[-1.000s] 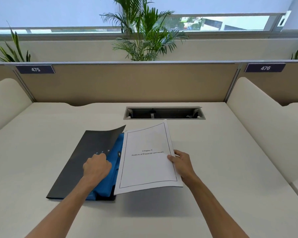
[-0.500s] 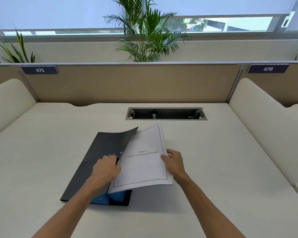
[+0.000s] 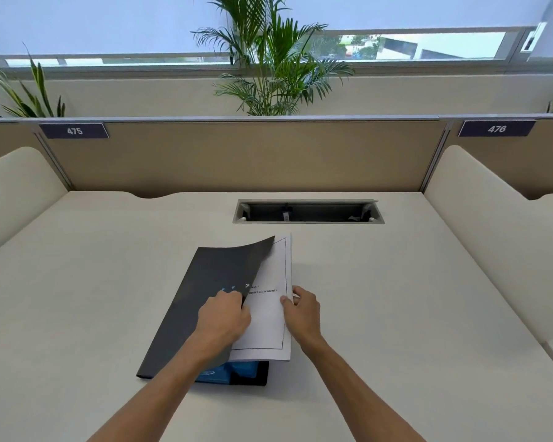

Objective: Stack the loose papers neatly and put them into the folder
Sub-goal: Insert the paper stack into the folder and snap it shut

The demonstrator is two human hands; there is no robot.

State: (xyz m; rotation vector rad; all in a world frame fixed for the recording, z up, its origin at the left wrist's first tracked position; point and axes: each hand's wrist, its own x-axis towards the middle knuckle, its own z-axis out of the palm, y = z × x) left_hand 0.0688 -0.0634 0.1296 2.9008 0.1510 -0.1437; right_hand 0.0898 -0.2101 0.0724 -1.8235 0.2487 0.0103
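A: Papers [image 3: 270, 314], location relative to folder [image 3: 201, 301]?
B: Partly inside. Left portion tucked under the raised dark front cover; right portion and near edge exposed, printed border and part of a heading line visible. Near edge overhanging the blue inner pocket [image 3: 224, 373] at the near end of folder.

A: Left hand [image 3: 224, 317], pose?
B: Forearm entering from the near left, crossing the near end of folder. Fingers curled over the free edge of the front cover, thumb side toward papers; cover gripped and lifted, far corner curling upward. Contact between fingertips and papers: cannot tell, hidden by the cover edge.

A: Right hand [image 3: 302, 309], pose?
B: Forearm entering from the near right. Positioned just right of folder, at the right edge of papers. Thumb on top of the sheet, fingers wrapped beneath; edge pinched about midway along its length.

A: Folder, position and contents?
B: Flat on desk [image 3: 109, 282], angled, spine side to the left. Back panel dark, visible at the near right corner under papers. Blue pocket visible only at the near end; contents of pocket not discernible.

A: Surroundings beyond folder?
B: Open cable tray [image 3: 307, 212] recessed in desk, well beyond the far edge of folder. Partition behind it with number plates 475 [image 3: 74, 131] and 476 [image 3: 496, 128]. Palm plant [image 3: 268, 59] behind partition.
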